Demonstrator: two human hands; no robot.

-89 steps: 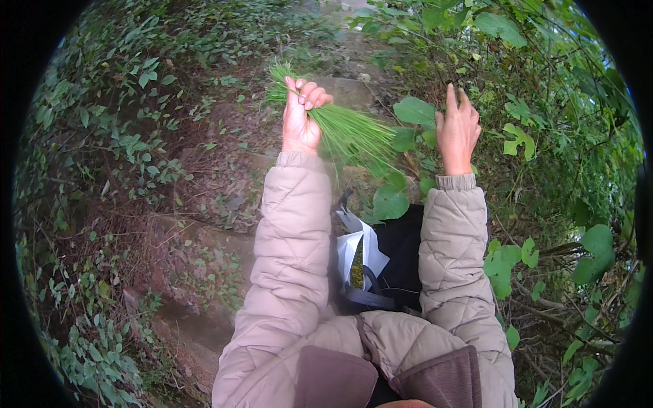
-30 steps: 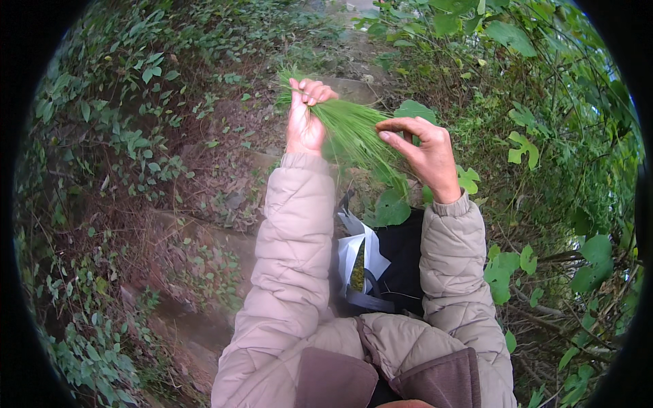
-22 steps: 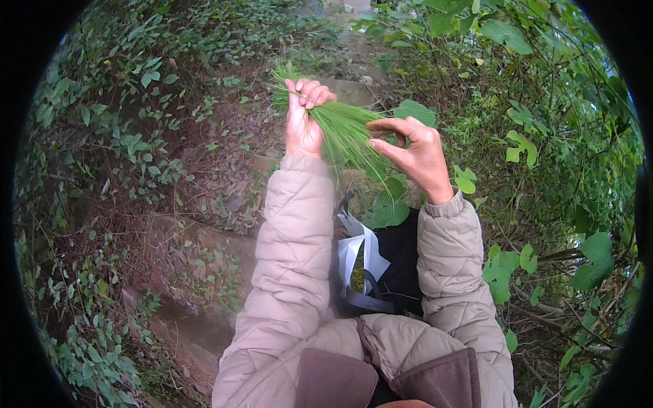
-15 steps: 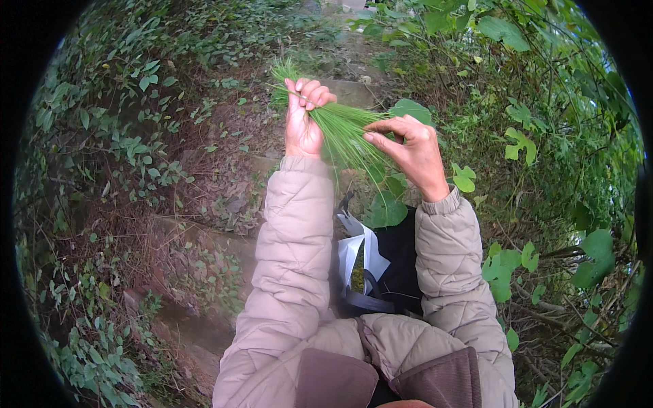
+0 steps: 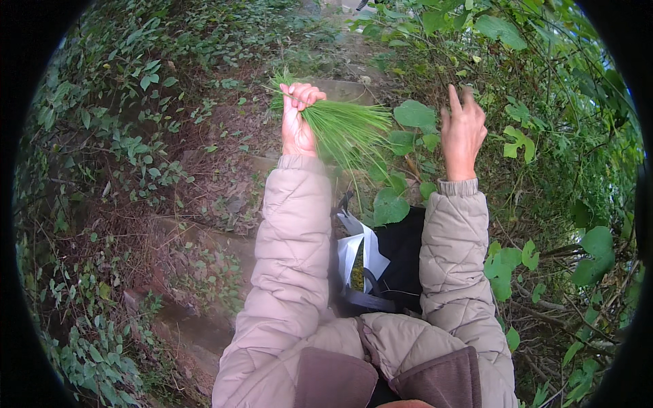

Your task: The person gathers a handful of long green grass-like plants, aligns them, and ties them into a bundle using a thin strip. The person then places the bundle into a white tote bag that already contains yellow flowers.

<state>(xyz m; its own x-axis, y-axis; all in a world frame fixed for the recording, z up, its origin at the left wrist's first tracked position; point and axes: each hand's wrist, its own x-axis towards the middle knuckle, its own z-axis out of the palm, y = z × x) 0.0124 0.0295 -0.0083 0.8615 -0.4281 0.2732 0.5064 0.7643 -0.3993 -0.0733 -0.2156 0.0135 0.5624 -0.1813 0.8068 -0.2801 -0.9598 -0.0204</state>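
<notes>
The two hands of a person working outdoors, seen from above and well apart. The left hand point(image 5: 299, 119) is clamped around a bundle of grass blades point(image 5: 345, 128), with the fingers folded over it and the thumb upright alongside. A short tuft projects beyond the fist at the upper left; the longer portion fans out to the right and downward, its tips lying in the space between the hands. The right hand point(image 5: 464, 139), back toward the viewer, is raised with thumb, index and middle fingers spread; the fingertips are blurred. Broad green leaves point(image 5: 415, 114) stand between the right hand and the blade tips, and a rounded leaf point(image 5: 391, 205) hangs below the bundle. Both forearms are covered by the quilted beige sleeves of a jacket point(image 5: 294, 224) with a brown collar point(image 5: 435, 375). Between the sleeves is a white bag point(image 5: 374, 253) with dark handles, its mouth parted to show yellowish-green contents point(image 5: 357, 273); black material point(image 5: 403, 248) lies just beside it. Low leafy shrubs point(image 5: 122, 129) occupy the left, a litter-strewn path point(image 5: 235, 170) the middle, and dense climbing foliage point(image 5: 544, 177) the right.
</notes>
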